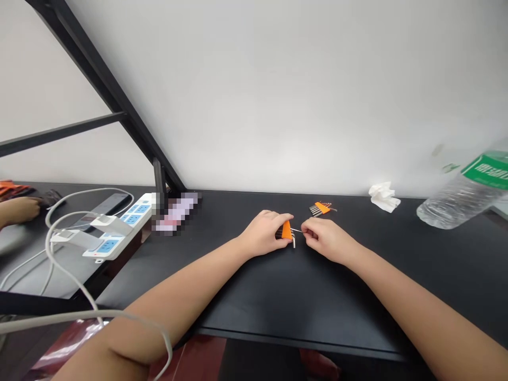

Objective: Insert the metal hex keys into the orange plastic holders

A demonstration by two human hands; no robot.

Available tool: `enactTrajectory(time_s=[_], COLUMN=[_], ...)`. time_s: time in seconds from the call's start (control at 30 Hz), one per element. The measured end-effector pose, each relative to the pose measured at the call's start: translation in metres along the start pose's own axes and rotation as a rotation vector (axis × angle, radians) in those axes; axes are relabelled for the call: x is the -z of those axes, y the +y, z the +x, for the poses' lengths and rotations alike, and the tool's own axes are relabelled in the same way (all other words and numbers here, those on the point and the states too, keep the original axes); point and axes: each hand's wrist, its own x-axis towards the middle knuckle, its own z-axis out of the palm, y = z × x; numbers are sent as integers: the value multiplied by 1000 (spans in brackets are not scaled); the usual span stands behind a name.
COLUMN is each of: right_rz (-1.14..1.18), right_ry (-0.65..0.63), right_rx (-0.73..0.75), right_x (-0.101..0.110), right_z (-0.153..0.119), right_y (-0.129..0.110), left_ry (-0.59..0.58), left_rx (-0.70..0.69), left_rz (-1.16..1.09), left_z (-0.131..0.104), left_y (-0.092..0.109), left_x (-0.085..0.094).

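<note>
My left hand is closed round an orange hex key holder, and the bent ends of a few silver keys stick out on its right side. Between the fingertips of my right hand is pinched a thin silver hex key, whose other end reaches to the holder. Whether that key still sits in its slot I cannot tell. A second orange hex key set, filled with several keys, lies on the black table just beyond my right hand.
A white power strip with plugged-in chargers and a looping white cable lies at left, beside a phone. Crumpled tissue and a large plastic bottle are at right. Another person's hand shows far left, past a black frame.
</note>
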Motion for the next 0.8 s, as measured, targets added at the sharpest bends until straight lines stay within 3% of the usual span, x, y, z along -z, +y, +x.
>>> enactTrajectory(time_s=[0.5,0.67,0.8], right_rz=[-186,92,482], right_ry=[79,97,53], right_rx=[173,176,-3], right_x=[2,1,-3], right_z=[-4,1,2], right_y=[11,5,-3], left_ry=[-45,-26,-12], left_rx=[-18,-85,-161], left_rz=[-41,-85,-119], left_z=[1,1,0], left_y=[0,2,10], left_x=[-1,0,0])
